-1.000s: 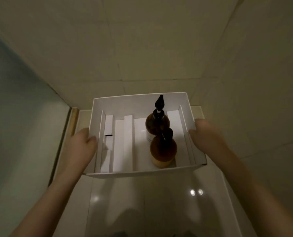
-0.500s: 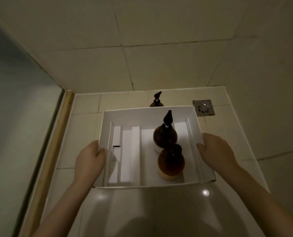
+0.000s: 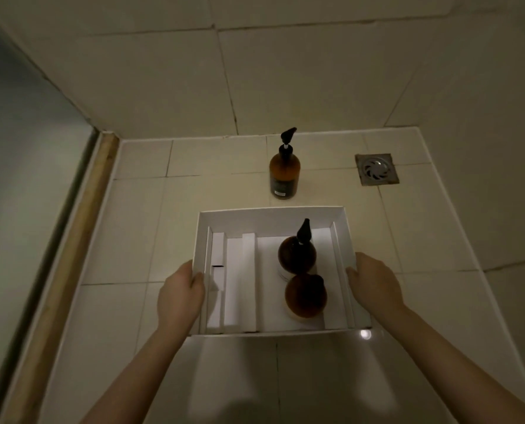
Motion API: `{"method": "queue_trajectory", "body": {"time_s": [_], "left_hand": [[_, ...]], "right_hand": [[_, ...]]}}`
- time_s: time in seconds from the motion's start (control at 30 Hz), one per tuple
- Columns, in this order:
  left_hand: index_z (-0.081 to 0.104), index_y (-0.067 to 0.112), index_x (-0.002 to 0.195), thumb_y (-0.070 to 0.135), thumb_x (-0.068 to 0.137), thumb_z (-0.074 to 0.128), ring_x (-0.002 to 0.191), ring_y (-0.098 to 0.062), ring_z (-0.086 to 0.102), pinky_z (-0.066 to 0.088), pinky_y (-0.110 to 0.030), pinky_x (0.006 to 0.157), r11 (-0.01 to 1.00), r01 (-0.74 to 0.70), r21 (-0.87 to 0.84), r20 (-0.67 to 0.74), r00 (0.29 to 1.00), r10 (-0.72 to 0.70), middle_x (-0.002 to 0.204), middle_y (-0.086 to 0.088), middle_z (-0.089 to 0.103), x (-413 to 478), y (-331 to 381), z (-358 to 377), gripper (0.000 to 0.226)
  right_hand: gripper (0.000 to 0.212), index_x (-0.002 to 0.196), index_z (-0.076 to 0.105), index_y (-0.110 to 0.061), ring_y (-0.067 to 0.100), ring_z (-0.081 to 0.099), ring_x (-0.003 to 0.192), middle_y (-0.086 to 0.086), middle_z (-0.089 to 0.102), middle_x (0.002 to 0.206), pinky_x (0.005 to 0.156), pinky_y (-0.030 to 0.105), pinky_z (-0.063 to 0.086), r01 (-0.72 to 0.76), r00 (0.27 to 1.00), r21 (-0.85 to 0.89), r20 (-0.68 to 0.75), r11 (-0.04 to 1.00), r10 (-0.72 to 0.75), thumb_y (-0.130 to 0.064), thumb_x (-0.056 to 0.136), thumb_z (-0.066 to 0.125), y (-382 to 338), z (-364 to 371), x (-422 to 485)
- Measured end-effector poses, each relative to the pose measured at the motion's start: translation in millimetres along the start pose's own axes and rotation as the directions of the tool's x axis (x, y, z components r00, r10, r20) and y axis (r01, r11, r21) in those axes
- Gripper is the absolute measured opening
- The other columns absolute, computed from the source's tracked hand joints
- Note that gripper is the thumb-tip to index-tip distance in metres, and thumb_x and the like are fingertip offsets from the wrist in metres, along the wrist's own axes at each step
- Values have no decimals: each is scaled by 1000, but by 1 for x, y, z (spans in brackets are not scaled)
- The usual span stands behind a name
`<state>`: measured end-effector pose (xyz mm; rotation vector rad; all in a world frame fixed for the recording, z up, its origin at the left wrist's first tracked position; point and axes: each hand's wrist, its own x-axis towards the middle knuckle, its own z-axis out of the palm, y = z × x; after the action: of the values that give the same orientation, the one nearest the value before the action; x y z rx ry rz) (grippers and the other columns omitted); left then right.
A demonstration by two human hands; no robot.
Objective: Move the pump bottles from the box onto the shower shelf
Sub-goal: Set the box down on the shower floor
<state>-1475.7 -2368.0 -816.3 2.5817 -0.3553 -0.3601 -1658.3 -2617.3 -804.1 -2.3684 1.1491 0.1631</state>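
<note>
A white open box is held above a tiled shower floor. My left hand grips its left wall and my right hand grips its right wall. Inside, toward the right, two amber pump bottles stand upright: the far bottle shows its black pump, the near bottle is seen from above. White card dividers fill the box's left half. A third amber pump bottle stands on the floor beyond the box. No shelf is in view.
A square metal floor drain lies at the back right. Tiled walls close the back and right. A glass panel with a wooden-coloured sill runs along the left.
The box has come down and toward me in both hands, and the view has tilted down. The floor, the drain and the standing third bottle have come fully into sight.
</note>
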Motion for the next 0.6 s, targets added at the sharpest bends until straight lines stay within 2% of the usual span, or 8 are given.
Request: {"method": "queue_trajectory", "body": {"time_s": [0.07, 0.2, 0.3, 0.37, 0.4, 0.47, 0.53, 0.6], "left_hand": [[59, 12, 89, 12, 86, 47, 79, -36, 62, 40, -32, 61, 1000, 19, -8, 1, 1000, -19, 83, -13, 67, -2, -6, 8, 13], [59, 14, 91, 13, 87, 47, 76, -34, 61, 37, -30, 61, 999, 19, -38, -27, 999, -20, 77, -5, 63, -3, -12, 13, 13], [59, 12, 98, 12, 88, 47, 78, -35, 62, 36, -30, 61, 999, 17, -36, -7, 1000, -17, 82, -9, 66, -5, -10, 12, 16], [56, 11, 109, 11, 87, 48, 85, -38, 63, 38, -31, 60, 1000, 22, 6, 16, 1000, -22, 91, -13, 67, -7, -6, 9, 24], [51, 11, 120, 11, 85, 51, 93, -38, 63, 43, -34, 62, 998, 11, 60, 10, 1000, -12, 103, -15, 66, -8, -3, 8, 35], [34, 12, 139, 7, 79, 59, 118, -34, 54, 52, -40, 75, 971, -119, 206, -37, 991, 129, 137, -15, 49, -11, 6, 6, 65], [31, 16, 142, 1, 74, 63, 128, -28, 48, 53, -36, 85, 904, -356, 236, -83, 920, 383, 147, -12, 39, -13, 23, 9, 77], [30, 24, 142, 6, 76, 67, 130, -18, 46, 42, -26, 97, 837, -528, 142, 11, 847, 532, 147, -2, 40, -10, 46, 21, 78]], "right_hand": [[21, 104, 58, -3, 26, 58, 80, 15, 66, 98, 61, 25, 33, -12, 1000, 3, -7, 1000, 12, -17, 95, 46, 2, 6, -1], [22, 106, 58, -4, 28, 62, 87, 14, 66, 100, 62, 25, 31, -35, 998, -26, -44, 999, 33, -18, 96, 45, 3, 12, -4], [26, 113, 55, -6, 29, 62, 92, 15, 66, 105, 63, 26, 31, -50, 998, -41, -27, 998, 48, -21, 96, 44, 4, 12, -6], [42, 130, 44, -11, 28, 61, 102, 10, 64, 117, 70, 28, 38, -100, 995, -16, 20, 995, 101, -32, 94, 47, 1, 9, -8], [56, 139, 35, -16, 28, 60, 108, 7, 61, 122, 76, 29, 41, -135, 991, 4, 17, 991, 135, -39, 91, 51, -2, 6, -11], [70, 141, 30, -19, 25, 58, 109, 6, 58, 125, 80, 31, 44, -99, 983, 56, -151, 994, 106, -39, 82, 62, -8, -3, -22], [61, 129, 44, -19, 16, 56, 97, 3, 58, 115, 72, 19, 42, 101, 944, 82, -322, 992, -70, -22, 74, 69, -12, -11, -34], [53, 119, 49, -25, 9, 54, 96, -6, 54, 111, 72, 9, 37, 245, 946, 96, -243, 965, -216, -9, 72, 68, -14, -14, -46]]}}
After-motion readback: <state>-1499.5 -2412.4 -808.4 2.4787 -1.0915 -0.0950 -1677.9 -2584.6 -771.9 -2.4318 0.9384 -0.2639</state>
